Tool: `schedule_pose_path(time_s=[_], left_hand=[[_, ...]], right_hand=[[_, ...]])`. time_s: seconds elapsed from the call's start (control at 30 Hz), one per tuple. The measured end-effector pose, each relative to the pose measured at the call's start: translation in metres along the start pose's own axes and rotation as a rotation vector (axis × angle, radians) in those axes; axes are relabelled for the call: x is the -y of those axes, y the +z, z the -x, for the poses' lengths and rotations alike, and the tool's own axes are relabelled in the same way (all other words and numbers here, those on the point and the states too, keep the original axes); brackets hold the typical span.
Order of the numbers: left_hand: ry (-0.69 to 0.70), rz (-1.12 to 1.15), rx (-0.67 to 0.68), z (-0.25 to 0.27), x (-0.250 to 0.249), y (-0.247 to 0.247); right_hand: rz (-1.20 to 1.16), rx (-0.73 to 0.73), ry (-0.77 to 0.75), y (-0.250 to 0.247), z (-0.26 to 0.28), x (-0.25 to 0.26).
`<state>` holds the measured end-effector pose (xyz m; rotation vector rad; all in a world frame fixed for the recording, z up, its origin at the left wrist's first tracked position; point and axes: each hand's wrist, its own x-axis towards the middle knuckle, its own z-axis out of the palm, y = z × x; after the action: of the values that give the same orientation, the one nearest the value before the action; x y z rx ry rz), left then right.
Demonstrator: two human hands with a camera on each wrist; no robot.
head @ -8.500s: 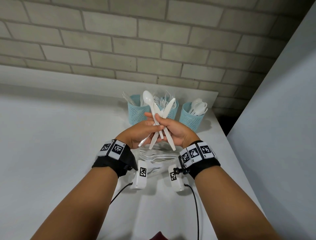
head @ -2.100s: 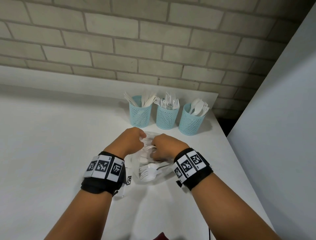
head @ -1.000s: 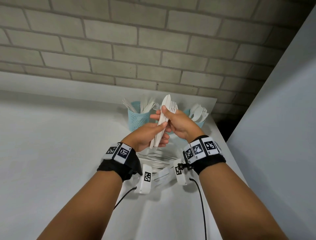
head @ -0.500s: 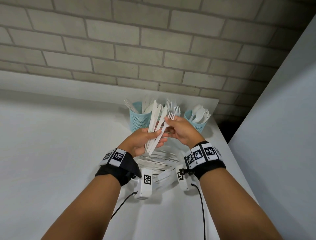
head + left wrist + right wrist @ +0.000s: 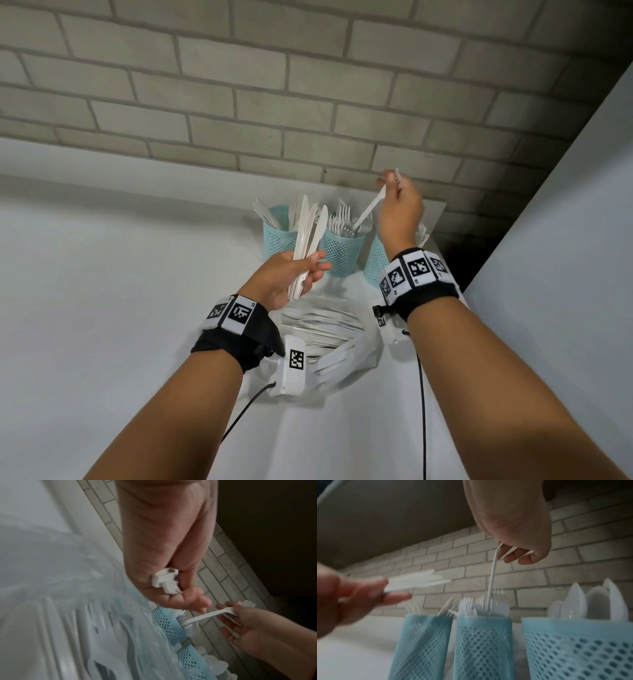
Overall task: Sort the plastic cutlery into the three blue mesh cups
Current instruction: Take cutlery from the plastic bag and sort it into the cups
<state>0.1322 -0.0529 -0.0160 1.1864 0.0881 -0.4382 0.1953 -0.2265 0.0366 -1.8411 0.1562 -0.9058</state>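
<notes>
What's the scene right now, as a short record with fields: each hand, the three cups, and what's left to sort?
left hand: holds a bundle of knives
right hand: pinches a fork, handle down into the middle cup
left cup: knives
middle cup: forks
right cup: spoons
unsorted: cutlery in a clear bag on the table

Stood in a row on the surface (image 5: 102, 308) before the wall (image 5: 308, 85): knife cup (image 5: 279, 236) left, fork cup (image 5: 340, 250) middle, spoon cup (image 5: 375, 260) right. Lay nearer, before the cups: a bag of cutlery (image 5: 322, 325).
</notes>
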Motion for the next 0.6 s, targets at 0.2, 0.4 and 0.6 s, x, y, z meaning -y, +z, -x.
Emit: schedule_pose_path(time_s=[0.2, 0.4, 0.6], left_hand=[[0.024, 0.006, 0.016, -0.002, -0.001, -0.004], [-0.010, -0.046, 0.050, -0.001, -0.006, -0.006], [0.009, -0.055, 0.064, 0.001, -0.006, -0.002]], right_hand=[[0.593, 0.332, 0.030, 0.019, 0.009, -0.035], [0.654, 0.512, 0.126, 0.017, 0.016, -0.025], [0.088, 0.285, -0.178, 0.019, 0.032, 0.003]])
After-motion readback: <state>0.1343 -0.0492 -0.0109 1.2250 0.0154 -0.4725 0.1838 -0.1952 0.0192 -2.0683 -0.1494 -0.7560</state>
